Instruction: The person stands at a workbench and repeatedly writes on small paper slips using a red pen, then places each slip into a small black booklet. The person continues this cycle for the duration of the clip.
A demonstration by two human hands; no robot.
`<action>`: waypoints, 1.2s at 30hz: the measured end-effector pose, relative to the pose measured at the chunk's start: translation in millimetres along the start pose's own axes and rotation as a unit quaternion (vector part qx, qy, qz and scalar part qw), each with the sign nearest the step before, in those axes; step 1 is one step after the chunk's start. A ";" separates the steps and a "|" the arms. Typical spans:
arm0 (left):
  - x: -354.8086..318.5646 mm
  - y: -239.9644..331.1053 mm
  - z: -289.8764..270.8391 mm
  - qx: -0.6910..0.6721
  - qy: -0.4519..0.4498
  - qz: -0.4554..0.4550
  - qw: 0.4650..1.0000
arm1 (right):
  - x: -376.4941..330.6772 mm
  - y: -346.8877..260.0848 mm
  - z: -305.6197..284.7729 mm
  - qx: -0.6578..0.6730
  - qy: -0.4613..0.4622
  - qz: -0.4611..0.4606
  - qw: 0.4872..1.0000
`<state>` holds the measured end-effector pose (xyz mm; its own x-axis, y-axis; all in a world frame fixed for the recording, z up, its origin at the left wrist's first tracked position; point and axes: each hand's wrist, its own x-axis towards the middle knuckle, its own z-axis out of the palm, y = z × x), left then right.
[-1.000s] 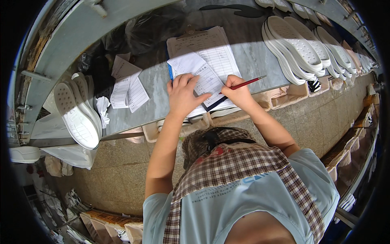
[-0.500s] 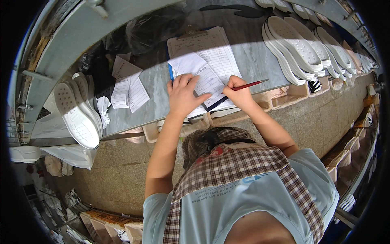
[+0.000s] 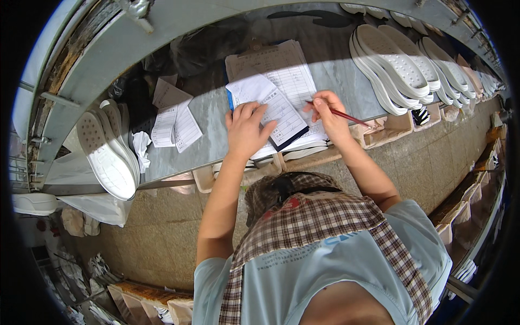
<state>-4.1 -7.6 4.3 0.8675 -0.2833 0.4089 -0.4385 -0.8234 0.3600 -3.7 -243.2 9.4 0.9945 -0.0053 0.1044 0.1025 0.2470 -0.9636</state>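
My left hand (image 3: 247, 129) lies open on the left edge of a small pad of printed slips (image 3: 283, 115), its fingers stretched out. The pad has a dark backing along its lower edge and a folded-back top sheet. It rests on a clipboard (image 3: 228, 99) holding a stack of lined, filled-in sheets (image 3: 295, 67). In my right hand (image 3: 331, 116), just right of the pad, is a red pen (image 3: 346, 115), gripped between the fingers. Its tip points up and left over the sheets, apart from the pad's slip as far as I can see.
Loose slips (image 3: 187, 127) and a crumpled paper (image 3: 141, 149) lie left on the grey tabletop (image 3: 208, 142). White shoe soles (image 3: 111, 162) stand at the left edge, and more soles (image 3: 392, 59) line the right. Bins (image 3: 387, 132) hang below the front edge.
My right hand has come away from the pad, moving up and to the right, and the pen has swung so its back end points lower right. My left hand stays on the pad.
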 end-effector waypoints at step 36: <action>14.4 14.8 -25.1 0.048 -0.114 0.150 0.981 | 37.4 -43.8 13.8 -0.037 -0.081 0.017 0.996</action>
<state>-4.0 -11.5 36.6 0.7380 -0.6128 0.2826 -0.6671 -0.7258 0.1682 28.7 -240.9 59.0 0.9815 0.1600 0.1049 0.0767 0.1732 -0.9819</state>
